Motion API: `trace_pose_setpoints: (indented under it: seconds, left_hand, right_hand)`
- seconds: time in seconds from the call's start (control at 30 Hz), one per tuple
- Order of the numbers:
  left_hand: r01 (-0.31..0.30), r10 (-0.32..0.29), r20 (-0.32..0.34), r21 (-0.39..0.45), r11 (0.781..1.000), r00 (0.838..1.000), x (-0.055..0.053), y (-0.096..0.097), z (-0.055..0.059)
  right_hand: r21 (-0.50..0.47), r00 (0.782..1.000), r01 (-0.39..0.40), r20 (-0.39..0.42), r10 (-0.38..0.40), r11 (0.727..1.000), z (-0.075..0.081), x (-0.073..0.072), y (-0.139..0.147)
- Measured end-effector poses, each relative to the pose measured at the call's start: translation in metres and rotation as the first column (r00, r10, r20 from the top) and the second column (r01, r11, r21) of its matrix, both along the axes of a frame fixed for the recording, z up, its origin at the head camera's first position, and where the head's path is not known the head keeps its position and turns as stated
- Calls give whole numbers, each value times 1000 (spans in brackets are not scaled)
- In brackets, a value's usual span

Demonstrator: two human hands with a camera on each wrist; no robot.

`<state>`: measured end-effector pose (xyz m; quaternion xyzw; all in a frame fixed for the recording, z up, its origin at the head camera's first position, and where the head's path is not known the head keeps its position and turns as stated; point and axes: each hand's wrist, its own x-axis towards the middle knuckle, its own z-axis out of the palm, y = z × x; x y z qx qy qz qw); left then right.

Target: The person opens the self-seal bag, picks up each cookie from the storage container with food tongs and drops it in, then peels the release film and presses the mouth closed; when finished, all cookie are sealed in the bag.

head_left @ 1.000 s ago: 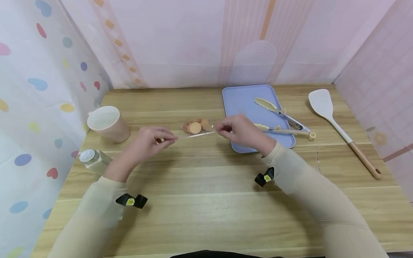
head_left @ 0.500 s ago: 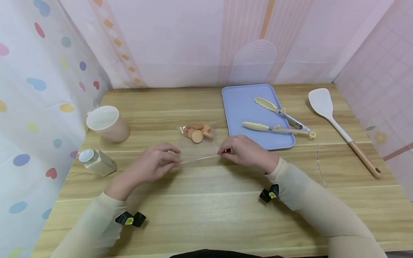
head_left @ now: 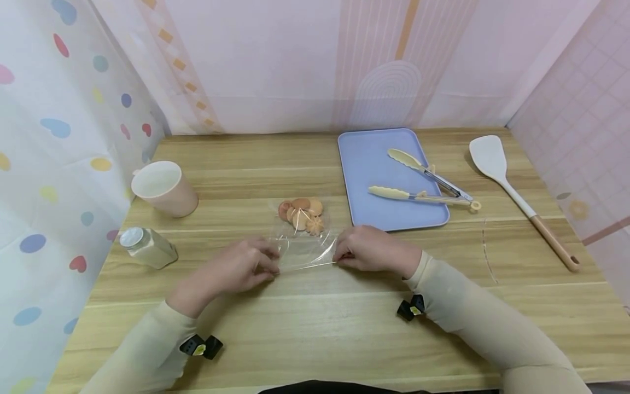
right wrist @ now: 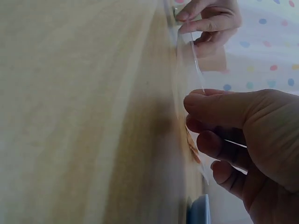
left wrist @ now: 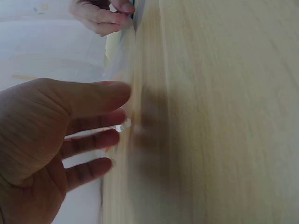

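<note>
A clear plastic bag point(head_left: 306, 249) with several cookies point(head_left: 301, 214) inside lies on the wooden table, its straight edge toward me. My left hand point(head_left: 248, 265) pinches the near left corner between thumb and fingers. At the near right corner my right hand point(head_left: 378, 249) pinches the film. The right wrist view shows the thumb and index finger of the right hand point(right wrist: 247, 135) on the bag's edge, with the left hand point(right wrist: 212, 25) on the far end. In the left wrist view the left hand point(left wrist: 60, 130) is close over the tabletop, thumb toward the fingers.
A blue tray point(head_left: 364, 164) bears cream-tipped tongs point(head_left: 438, 183). At right lie a white spatula point(head_left: 509, 189) with a wooden handle and a thin strip point(head_left: 485, 251). A pink mug point(head_left: 169, 191) and a jar with a silvery lid point(head_left: 150, 249) are at left.
Both hands have drawn the bag toward me and lowered it to the tabletop. The cookies have come nearer and spread flatter. Tray, tongs, spatula, mug and jar stay put.
</note>
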<state>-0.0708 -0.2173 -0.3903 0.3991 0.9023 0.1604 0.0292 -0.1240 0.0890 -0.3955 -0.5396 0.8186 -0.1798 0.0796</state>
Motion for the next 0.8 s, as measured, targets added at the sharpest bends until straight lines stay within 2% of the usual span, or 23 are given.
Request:
trace_pose_setpoints:
  seconds: [0.07, 0.13, 0.27, 0.37, 0.47, 0.6, 0.7, 0.8]
  left_hand:
    - [-32, 32, 25, 11, 999, 999, 1, 2, 3]
    - [-74, 72, 27, 51, 996, 997, -3, 4, 7]
    - [-144, 151, -52, 116, 983, 987, -25, 13, 14]
    - [-137, 143, -114, 55, 989, 983, -45, 21, 10]
    - [-120, 113, -111, -52, 991, 987, -57, 25, 1]
    - [-119, 114, -53, -102, 988, 992, -60, 25, -6]
    - [-127, 125, -28, -88, 988, 992, -58, 23, -8]
    - [-127, 124, -32, -86, 988, 992, -54, 20, -11]
  right_hand:
    - [-2, 1000, 0, 11, 0, 1000, 0, 0, 0]
    - [-31, 1000, 22, 23, -22, 999, 2, -3, 0]
    - [-121, 990, 133, -18, -136, 984, 8, -17, -6]
    - [-107, 980, 180, -69, -188, 978, 8, -31, -13]
    - [-30, 983, 168, -71, -170, 985, 4, -40, -17]
    - [44, 987, 153, -48, -151, 987, -1, -46, -19]
    - [71, 987, 156, -43, -153, 985, -3, -47, -18]
    - [69, 988, 153, -49, -149, 986, -5, -47, -16]
